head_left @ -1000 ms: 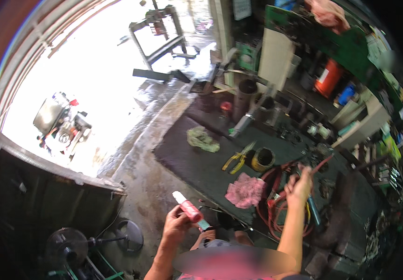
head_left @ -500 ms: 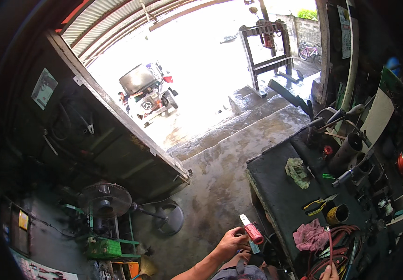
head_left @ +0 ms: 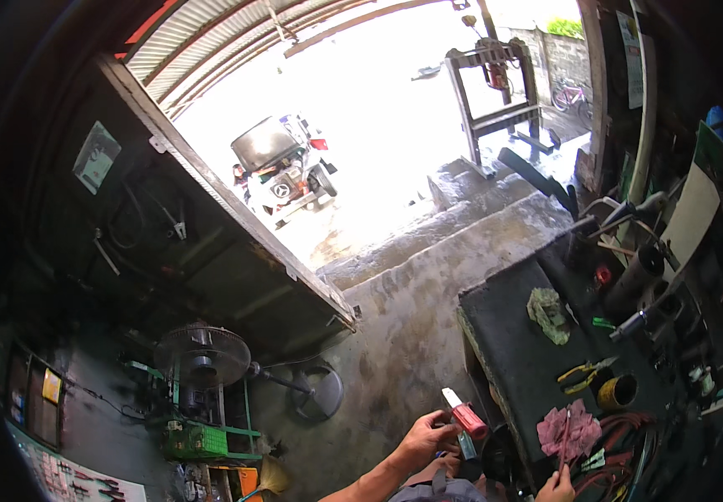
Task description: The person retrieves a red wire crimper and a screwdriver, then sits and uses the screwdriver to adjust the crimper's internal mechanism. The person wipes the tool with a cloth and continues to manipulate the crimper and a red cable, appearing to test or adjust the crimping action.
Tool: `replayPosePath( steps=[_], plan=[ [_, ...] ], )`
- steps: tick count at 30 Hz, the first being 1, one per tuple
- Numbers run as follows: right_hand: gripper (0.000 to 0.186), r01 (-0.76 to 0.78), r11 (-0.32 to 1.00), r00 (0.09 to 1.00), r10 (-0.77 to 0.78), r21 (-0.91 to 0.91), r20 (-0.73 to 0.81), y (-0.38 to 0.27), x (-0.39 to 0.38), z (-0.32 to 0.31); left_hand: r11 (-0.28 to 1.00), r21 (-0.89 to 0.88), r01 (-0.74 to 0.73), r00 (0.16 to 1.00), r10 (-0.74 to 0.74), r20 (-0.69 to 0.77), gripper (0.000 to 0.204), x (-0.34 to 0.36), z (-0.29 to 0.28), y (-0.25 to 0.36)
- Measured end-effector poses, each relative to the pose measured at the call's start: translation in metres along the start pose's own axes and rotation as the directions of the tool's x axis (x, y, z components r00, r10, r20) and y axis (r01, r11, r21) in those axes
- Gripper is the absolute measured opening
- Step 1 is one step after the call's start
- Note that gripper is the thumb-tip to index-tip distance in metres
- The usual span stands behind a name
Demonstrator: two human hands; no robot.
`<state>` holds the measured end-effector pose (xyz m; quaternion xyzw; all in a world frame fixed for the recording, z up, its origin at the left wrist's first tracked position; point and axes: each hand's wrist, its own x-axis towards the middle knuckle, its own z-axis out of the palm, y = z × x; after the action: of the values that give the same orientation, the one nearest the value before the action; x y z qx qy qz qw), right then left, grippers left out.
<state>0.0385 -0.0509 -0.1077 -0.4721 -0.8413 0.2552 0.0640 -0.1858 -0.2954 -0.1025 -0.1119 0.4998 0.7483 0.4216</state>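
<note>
My left hand [head_left: 427, 437] grips a small red tube [head_left: 467, 419] with a white tip, beside a teal strip [head_left: 467, 446]. My right hand [head_left: 556, 488] is closed on a thin red hose [head_left: 566, 439] at the bottom right, in front of a crumpled pink rag [head_left: 551, 427] on the dark workbench [head_left: 504, 335]. Coiled hoses [head_left: 617, 427] lie beside the rag. Yellow-handled pliers [head_left: 577, 378], a round yellow can [head_left: 616, 393] and a pale green rag [head_left: 548, 314] rest farther along the bench.
A standing fan [head_left: 201, 356] and green crate [head_left: 194, 439] are at the lower left, below a dark door [head_left: 161, 268]. Concrete steps [head_left: 437, 259] lead outside toward a metal press frame [head_left: 495, 125] and a small vehicle [head_left: 278, 167]. Pipes and tools [head_left: 642, 276] crowd the bench's back.
The view has swung up and left toward the doorway. My right hand, with the red hose, now sits lower in the picture, near the pink rag. My left hand still holds the tube.
</note>
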Motion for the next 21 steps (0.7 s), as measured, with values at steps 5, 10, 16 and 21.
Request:
replayPosePath(
  steps=[5,10,16,21],
  plan=[
    [0.037,-0.013,1.000,0.992,0.012,-0.009,-0.127,0.007,-0.008,0.022,1.000,0.010,-0.017,1.000,0.017,-0.023,0.035,0.001,-0.002,0.001],
    [0.035,-0.061,0.998,0.997,0.063,0.029,-0.050,0.017,-0.016,0.049,0.999,-0.024,-0.036,0.999,0.037,0.034,0.035,0.004,-0.002,0.004],
    [0.031,-0.486,0.296,0.865,0.296,0.822,0.404,0.028,0.019,0.056,0.999,0.039,0.006,0.998,-0.009,0.064,0.033,0.009,-0.008,0.004],
    [0.037,-0.409,0.341,0.903,0.282,0.846,0.323,0.025,0.019,0.036,1.000,0.027,0.016,0.997,-0.018,0.074,0.033,0.009,-0.008,0.010]
  ],
)
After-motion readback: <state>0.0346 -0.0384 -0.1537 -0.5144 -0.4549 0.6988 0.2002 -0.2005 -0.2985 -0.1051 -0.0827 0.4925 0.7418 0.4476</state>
